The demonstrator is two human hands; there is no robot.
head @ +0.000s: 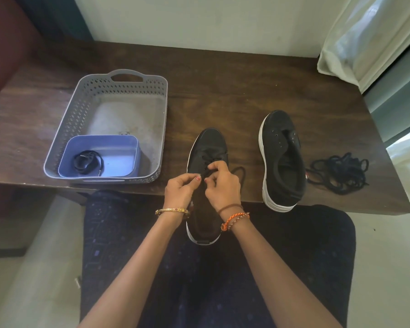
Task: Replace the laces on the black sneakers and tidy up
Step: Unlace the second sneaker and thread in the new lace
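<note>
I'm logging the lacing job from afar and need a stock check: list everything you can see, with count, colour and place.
sneaker being laced: 1, black with white sole, table's near edge, heel overhanging toward the lap
unlaced sneaker: 1, black with white sole, to its right, eyelets bare
loose lace pile: 1 tangle, dark, table's right end
basket: 1, grey, perforated, table's left side
small tub: 1, pale blue, near end of the basket
coiled lace: 1, black, in the small tub
table: 1, dark brown wood
curtain: 1, whitish, upper right
left hand: gold bangle, grip pinching the lace
right hand: orange thread bands, grip pinching the lace
</note>
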